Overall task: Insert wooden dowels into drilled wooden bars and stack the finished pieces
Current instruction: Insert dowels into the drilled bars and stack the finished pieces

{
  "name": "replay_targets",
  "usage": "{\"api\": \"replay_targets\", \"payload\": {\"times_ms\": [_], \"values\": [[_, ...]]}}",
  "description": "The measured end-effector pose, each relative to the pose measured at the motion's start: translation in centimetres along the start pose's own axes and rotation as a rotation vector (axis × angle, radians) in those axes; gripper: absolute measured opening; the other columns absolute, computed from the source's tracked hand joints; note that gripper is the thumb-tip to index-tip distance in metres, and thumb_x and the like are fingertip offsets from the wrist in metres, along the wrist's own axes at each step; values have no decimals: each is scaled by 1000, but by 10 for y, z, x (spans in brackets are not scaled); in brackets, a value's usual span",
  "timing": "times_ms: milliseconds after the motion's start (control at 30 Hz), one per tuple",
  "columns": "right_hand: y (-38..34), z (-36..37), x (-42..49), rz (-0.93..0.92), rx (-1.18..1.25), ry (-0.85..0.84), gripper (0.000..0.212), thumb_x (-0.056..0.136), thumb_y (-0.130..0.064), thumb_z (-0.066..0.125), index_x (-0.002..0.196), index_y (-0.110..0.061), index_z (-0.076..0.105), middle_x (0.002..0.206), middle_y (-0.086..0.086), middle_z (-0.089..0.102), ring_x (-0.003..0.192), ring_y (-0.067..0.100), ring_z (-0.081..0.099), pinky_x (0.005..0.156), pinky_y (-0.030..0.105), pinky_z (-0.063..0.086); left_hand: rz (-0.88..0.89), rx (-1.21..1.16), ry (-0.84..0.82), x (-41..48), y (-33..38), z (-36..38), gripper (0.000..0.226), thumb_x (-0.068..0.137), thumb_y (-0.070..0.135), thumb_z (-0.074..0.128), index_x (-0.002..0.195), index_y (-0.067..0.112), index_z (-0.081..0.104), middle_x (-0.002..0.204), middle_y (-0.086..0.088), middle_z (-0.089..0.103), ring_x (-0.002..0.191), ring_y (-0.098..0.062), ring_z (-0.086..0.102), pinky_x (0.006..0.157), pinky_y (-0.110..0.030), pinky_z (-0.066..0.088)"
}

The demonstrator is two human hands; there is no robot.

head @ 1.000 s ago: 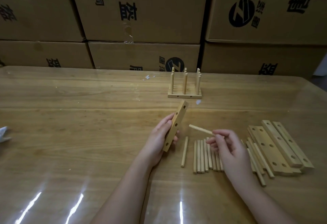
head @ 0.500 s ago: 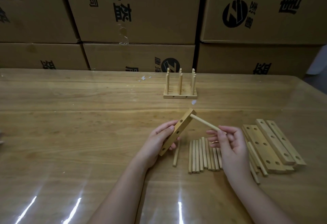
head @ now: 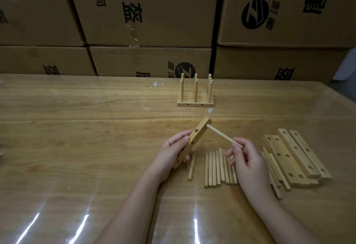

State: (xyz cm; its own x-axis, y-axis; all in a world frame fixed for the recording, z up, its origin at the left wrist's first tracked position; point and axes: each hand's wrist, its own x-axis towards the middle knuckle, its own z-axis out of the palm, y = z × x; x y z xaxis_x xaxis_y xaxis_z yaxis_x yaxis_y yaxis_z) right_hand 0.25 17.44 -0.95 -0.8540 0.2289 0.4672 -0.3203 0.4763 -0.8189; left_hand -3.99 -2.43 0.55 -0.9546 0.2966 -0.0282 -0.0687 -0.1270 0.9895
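Dowels (head: 219, 168), loose row, nearest: flat on table (head: 77, 147), side by side, lying lengthwise near-to-far. One stray dowel (head: 192, 166) just left of row, apart from it.

Above row: left hand (head: 171, 155), fingers and thumb curled round drilled bar (head: 201, 128). Holds it off table, tilted, far end up and to the right, holes showing along one face.

Next to it: right hand (head: 248, 162), fingers curled, pinches held dowel (head: 221, 135) at its near end. Far tip against bar face at bar's far end. Seated in hole or only touching: cannot tell.

Right of hands: pile of bars (head: 294, 157) flat on table, overlapping, angled. Few more spare dowels (head: 273, 170) along pile's left edge, partly hidden by right wrist.

Further back, mid-table: finished pieces (head: 195, 99), bars flat with dowels upright, set close one behind another. Count unclear.

Small white scraps (head: 157, 84) on table near them.

Behind table: cardboard boxes (head: 150, 12), stacked, black printed characters and round logo.
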Motion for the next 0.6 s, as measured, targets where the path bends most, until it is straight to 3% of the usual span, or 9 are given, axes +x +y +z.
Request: {"api": "replay_targets", "payload": {"times_ms": [167,400,600], "values": [[2,-3,0,-74,-168,9,17,93,-24,45,104,-28,57,70,-15,62,61,2,58,51,22,47,10,64,11,-1,0,1,27,97,21,49,110,37,66,78,-2,70,58,-7,57,56,-18,47],[1,-6,0,-126,-293,23,23,91,-23,47,107,-16,63,68,-15,61,55,3,58,47,33,51,33,126,33,-3,2,5,29,98,20,49,106,40,67,80,-2,67,57,-4,55,55,-16,46],[-1,-8,0,-110,-298,2,20,92,-20,49,104,-14,65,64,-13,60,57,0,58,52,27,51,38,163,36,-4,2,5,29,98,20,49,109,41,66,76,3,66,56,-4,55,55,-16,45]]}}
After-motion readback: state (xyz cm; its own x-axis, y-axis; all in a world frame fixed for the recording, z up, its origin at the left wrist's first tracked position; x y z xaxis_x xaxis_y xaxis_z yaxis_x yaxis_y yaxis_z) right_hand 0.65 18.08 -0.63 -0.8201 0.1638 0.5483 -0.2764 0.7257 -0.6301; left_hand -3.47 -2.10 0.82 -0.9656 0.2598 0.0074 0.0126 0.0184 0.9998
